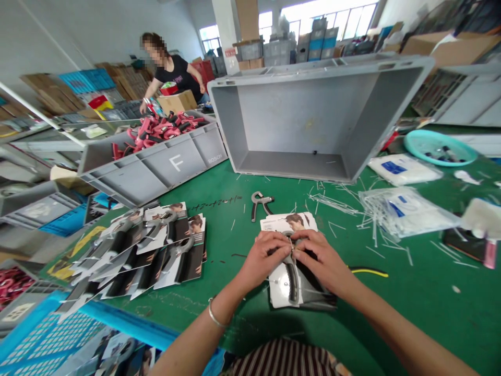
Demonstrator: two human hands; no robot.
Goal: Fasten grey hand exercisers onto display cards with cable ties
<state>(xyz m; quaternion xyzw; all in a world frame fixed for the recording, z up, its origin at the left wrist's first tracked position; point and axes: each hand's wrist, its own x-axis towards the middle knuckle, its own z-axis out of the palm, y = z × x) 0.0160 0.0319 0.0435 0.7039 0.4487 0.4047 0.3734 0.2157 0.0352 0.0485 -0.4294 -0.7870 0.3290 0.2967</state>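
A hand grip strengthener point(291, 282) with dark handles lies on a stack of printed backing cards point(278, 290) in front of me. My left hand point(270, 256) is closed in a pinch at the grip's upper part. From the other side my right hand point(319, 258) pinches at the same spot, and the fingertips of both hands nearly meet. What they pinch is too small to make out. Thin pale strips show across the cards below the fingers. Just beyond the stack, a loose hand grip strengthener point(261, 204) rests on the green table point(235, 235).
Carded hand grips point(156, 245) are piled at left, above a blue basket point(47, 334). Loose white zip ties point(336, 203) and bagged ties point(407, 209) lie at right, near a turquoise tray point(438, 149). A tipped grey crate point(293, 120) stands behind. Another person point(176, 75) works beyond a bin point(156, 169) of red grips.
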